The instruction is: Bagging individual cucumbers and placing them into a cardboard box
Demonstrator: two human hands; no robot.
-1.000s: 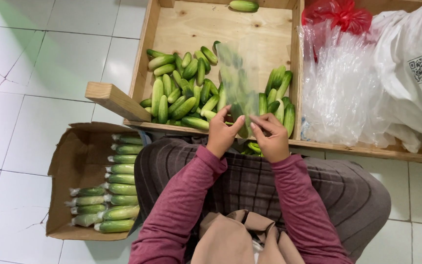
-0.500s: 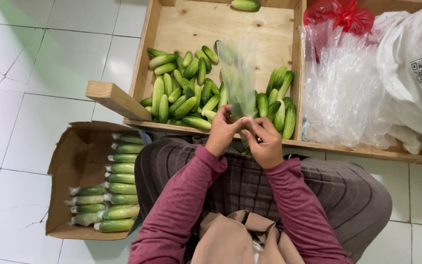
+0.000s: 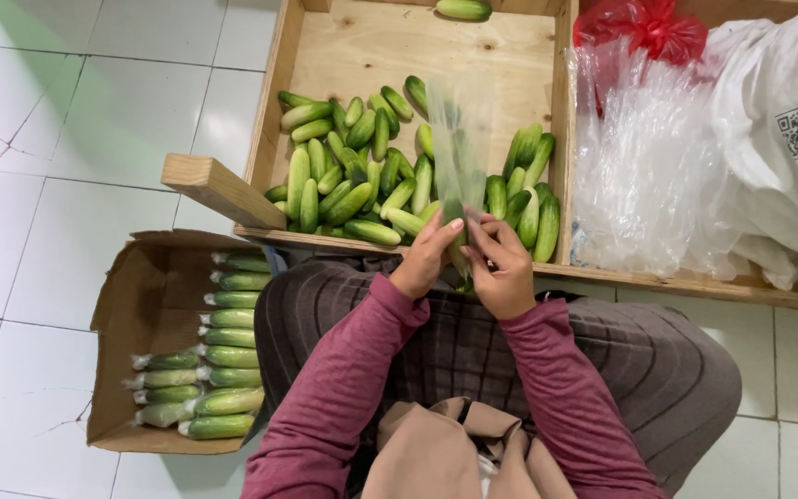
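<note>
From where I stood, the person's hands had drawn together since a moment before; a second earlier they rested apart on the crate's near edge, and now the left hand [image 3: 429,254] and right hand [image 3: 502,268] met around the clear plastic bag [image 3: 459,148], which had risen and stood upright just beyond the fingers; I judged a cucumber was being worked into its lower end, though whether one was already inside I could not tell. The left grip was closed on the bag's bottom, fingers pinched; the right grip was closed on it too, fingertips pressed against the same spot.

Just beyond the hands and to both sides of the bag lay the loose cucumbers [image 3: 353,176], heaped in the wooden crate [image 3: 274,111]; one more cucumber [image 3: 463,8] sat alone at the crate's far wall. Well to the right of the grips a pile of clear bags [image 3: 639,176] and a white sack [image 3: 787,139] filled the next compartment, with a red bag [image 3: 644,28] behind them. Down to the left, on the tiled floor [image 3: 66,139], a cardboard box [image 3: 131,305] held bagged cucumbers [image 3: 228,356] in two neat rows.
</note>
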